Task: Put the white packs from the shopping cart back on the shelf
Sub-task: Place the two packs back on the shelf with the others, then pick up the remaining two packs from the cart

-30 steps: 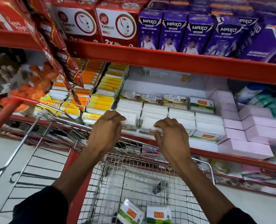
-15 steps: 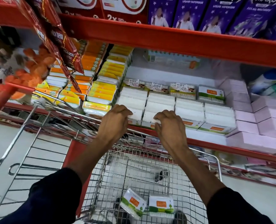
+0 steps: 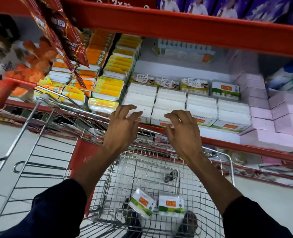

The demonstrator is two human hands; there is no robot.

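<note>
Two white packs with green and orange labels lie on the floor of the wire shopping cart point(image 3: 224, 162): one tilted point(image 3: 142, 204), one flat beside it point(image 3: 171, 205). Rows of the same white packs point(image 3: 200, 107) fill the red shelf point(image 3: 245, 148) ahead. My left hand point(image 3: 121, 129) and my right hand point(image 3: 181, 133) hover over the shelf's front edge, just in front of the nearest white packs. Both have their fingers spread and hold nothing.
Yellow and orange packs point(image 3: 108, 86) are stacked left of the white ones, pink boxes point(image 3: 279, 121) to the right. Red snack strips point(image 3: 63, 38) hang at upper left. A red upper shelf point(image 3: 176, 26) carries purple boxes. A second cart's frame point(image 3: 22, 134) stands at left.
Both hands have lifted off the front white packs and drawn back slightly, fingers opening. The view has tilted down, showing more of the cart.
</note>
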